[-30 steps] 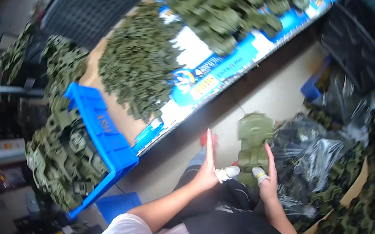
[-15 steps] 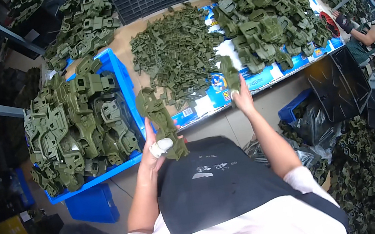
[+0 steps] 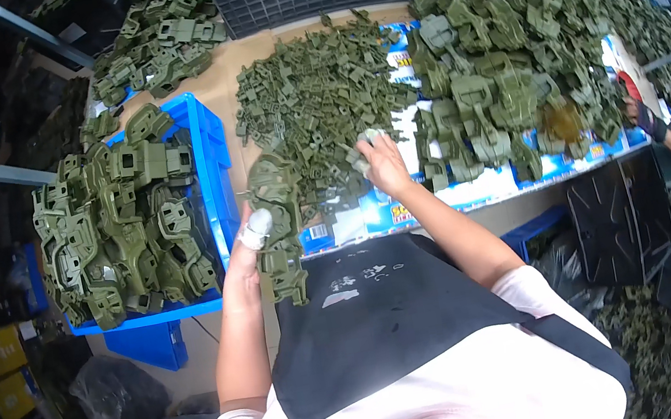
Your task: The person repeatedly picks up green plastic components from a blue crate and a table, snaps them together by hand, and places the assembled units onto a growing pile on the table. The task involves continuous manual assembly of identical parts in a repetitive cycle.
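Fingers of the left hand (image 3: 244,252) clasp a long olive-green moulded-plastic part (image 3: 278,201) beside the blue plastic crate (image 3: 212,150); probably light and stiff, best held mid-length; right hand (image 3: 387,168) curls over small green plastic pieces (image 3: 310,93), grip unclear

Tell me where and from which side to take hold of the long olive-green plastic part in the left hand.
Probably the lower end of the long olive-green plastic part, approached from the right: the left hand, its thumb wrapped in white, occupies the left edge midway, while that end juts below the thumb with its right edge exposed.
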The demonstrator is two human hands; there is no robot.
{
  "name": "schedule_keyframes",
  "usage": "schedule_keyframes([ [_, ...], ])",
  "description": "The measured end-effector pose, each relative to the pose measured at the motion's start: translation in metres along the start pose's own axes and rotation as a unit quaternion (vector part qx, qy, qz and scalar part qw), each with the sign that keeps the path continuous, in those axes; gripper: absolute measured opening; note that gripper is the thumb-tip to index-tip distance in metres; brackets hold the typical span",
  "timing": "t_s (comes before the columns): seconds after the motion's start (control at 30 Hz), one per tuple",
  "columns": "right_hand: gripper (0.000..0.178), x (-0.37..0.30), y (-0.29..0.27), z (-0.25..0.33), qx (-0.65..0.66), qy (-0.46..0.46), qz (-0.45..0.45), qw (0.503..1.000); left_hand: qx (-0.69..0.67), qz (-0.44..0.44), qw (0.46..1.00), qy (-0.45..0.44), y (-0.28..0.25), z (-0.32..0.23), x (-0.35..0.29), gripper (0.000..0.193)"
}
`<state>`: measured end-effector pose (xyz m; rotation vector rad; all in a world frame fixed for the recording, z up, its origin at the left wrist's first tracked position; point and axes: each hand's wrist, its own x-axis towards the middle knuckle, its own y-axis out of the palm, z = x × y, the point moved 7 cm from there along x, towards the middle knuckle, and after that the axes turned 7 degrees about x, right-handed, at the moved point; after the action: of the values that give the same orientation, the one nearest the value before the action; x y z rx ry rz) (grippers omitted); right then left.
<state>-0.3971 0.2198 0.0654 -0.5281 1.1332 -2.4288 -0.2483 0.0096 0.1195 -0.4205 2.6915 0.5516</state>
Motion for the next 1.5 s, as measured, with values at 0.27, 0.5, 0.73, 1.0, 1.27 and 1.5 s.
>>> schedule_keyframes([
  [0.27,0.032,-0.012,-0.119,0.078,0.072,-0.182,-0.03,0.98,0.068,0.117,0.988,-0.076,0.088,-0.001,0.01,0.057],
  [0.5,0.022,-0.017,-0.132,0.085,0.136,-0.162,0.045,0.976,0.115,0.186,0.971,-0.099,0.105,0.005,0.02,0.057],
  [0.73,0.036,-0.023,-0.099,0.106,0.048,-0.121,0.122,0.984,0.182,0.237,0.95,-0.092,0.084,-0.007,0.013,0.057],
  [1.0,0.044,-0.031,-0.063,0.138,0.155,-0.002,0.184,0.971,0.234,0.279,0.928,-0.075,0.049,-0.019,-0.003,0.046],
  [1.27,0.033,-0.044,-0.046,0.141,0.185,-0.027,0.181,0.966,0.28,0.297,0.907,-0.105,0.04,-0.01,-0.005,0.048],
  [1.5,0.038,-0.033,-0.058,0.037,0.227,0.019,-0.001,0.974,0.198,0.084,0.974,-0.077,0.009,-0.003,0.056,0.04],
])
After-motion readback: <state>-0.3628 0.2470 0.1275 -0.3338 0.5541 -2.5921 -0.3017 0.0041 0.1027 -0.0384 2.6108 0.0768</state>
